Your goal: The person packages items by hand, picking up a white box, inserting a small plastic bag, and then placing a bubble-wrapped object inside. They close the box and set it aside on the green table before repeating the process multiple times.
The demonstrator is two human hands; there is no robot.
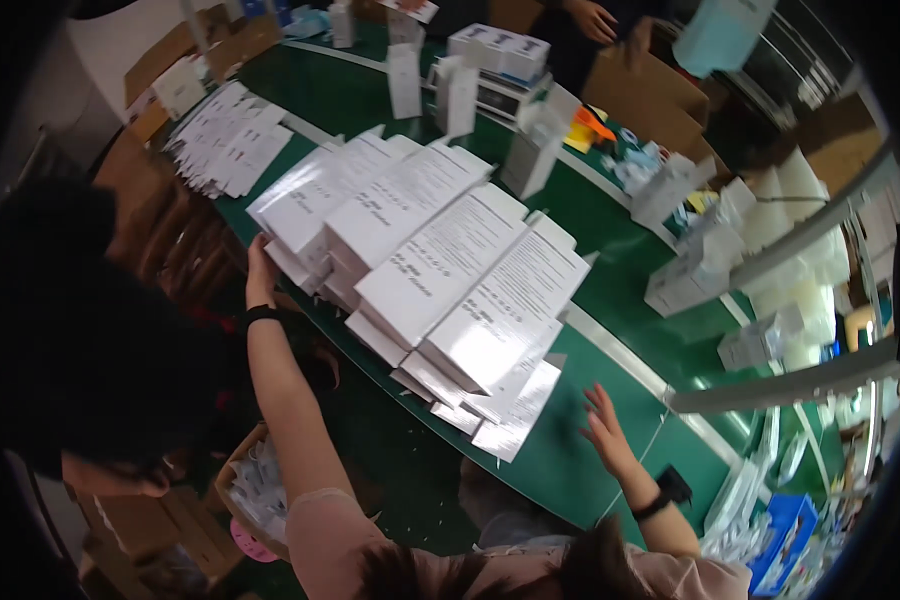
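Observation:
A large pile of flat, folded white cartons (pixel 440 265) with printed text lies in overlapping rows on the green table (pixel 610 370). Against the left end of this pile rests my left hand (pixel 260 268), its fingers stretched along the edge and partly hidden by the cartons. My right hand (pixel 602 428) is raised over the table to the right of the pile. Its fingers are spread, it holds nothing, and it is apart from the lowest cartons.
More flat cartons (pixel 232 140) lie at the far left. Upright white boxes (pixel 540 140) stand along the table's far side. A blue bin (pixel 782 540) sits at lower right. Beside me on the left is a person in black (pixel 100 330); another person's hand (pixel 592 18) shows across the table.

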